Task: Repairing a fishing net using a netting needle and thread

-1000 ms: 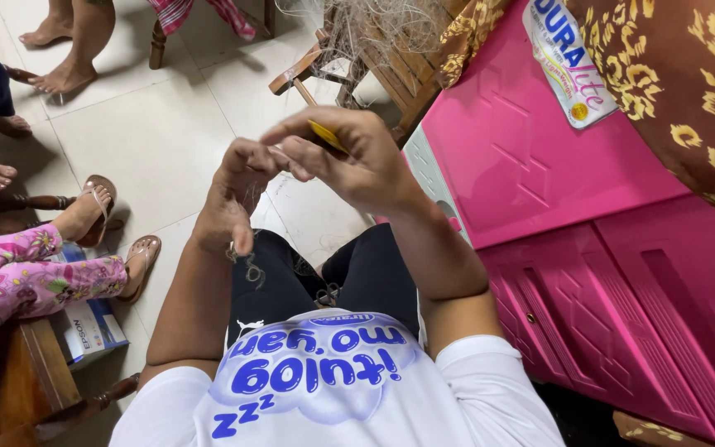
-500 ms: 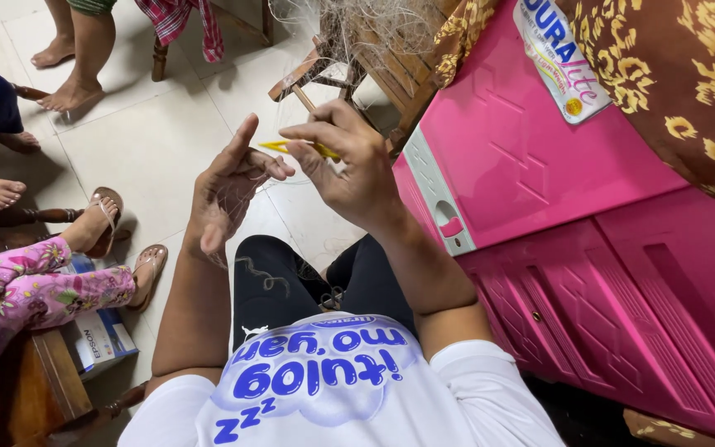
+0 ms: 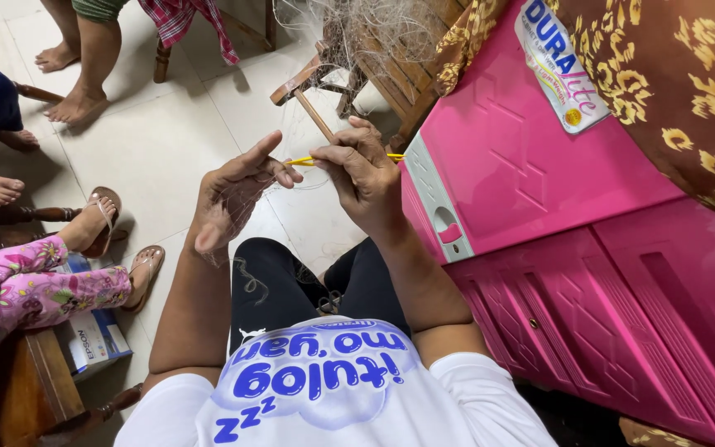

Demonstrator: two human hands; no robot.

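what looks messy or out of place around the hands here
A tangled heap of pale netting is draped over the wooden chair. Fine strands trail from it to the left hand and right hand, which holds a thin yellow tool. Nothing looks spilled or broken.

On my right I see a pink plastic cabinet [image 3: 539, 207] with a brown and yellow floral cloth [image 3: 688, 91] over it. Ahead stands a wooden chair [image 3: 357, 62] on the pale tiled floor [image 3: 151, 132]. At left, bare feet [image 3: 72, 103], sandals [image 3: 144, 269] and a small box [image 3: 97, 339].
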